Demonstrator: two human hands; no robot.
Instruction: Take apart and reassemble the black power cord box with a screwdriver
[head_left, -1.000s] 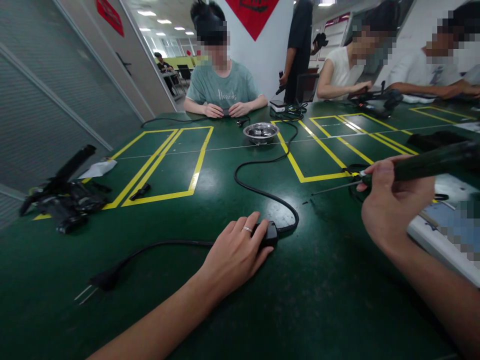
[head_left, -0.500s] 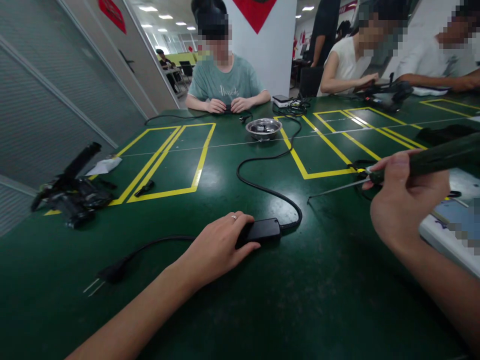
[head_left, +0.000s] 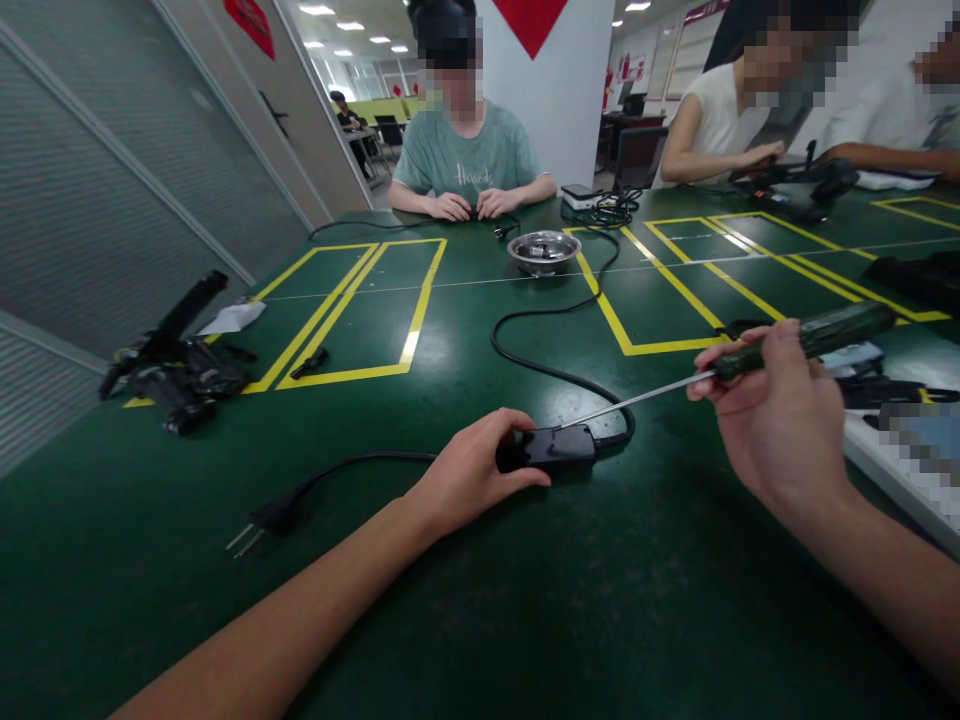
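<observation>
My left hand (head_left: 484, 465) is closed around the left end of a black rectangular power adapter (head_left: 566, 447) lying on the green table (head_left: 480, 620). From the adapter's left side runs a cord to a two-pin plug (head_left: 274, 512), and from its right end a thicker black cable (head_left: 544, 372) curves away. A screwdriver (head_left: 810, 335) with a dark green handle is gripped in my right hand (head_left: 787, 415). Its thin metal shaft slants down to the left, and the tip meets or lies just over the adapter's upper face; contact is hard to tell.
A metal bowl (head_left: 544, 254) holding small parts stands farther back. Dark equipment (head_left: 180, 365) lies at the left, near a small black piece (head_left: 310, 363). A white-edged device (head_left: 900, 470) is at the right. Across the table a person in a green shirt (head_left: 472, 150) handles something small.
The screwdriver has come in leftward, bringing its tip from bare table to the adapter. My left hand keeps its hold. The whole view has shifted slightly.
</observation>
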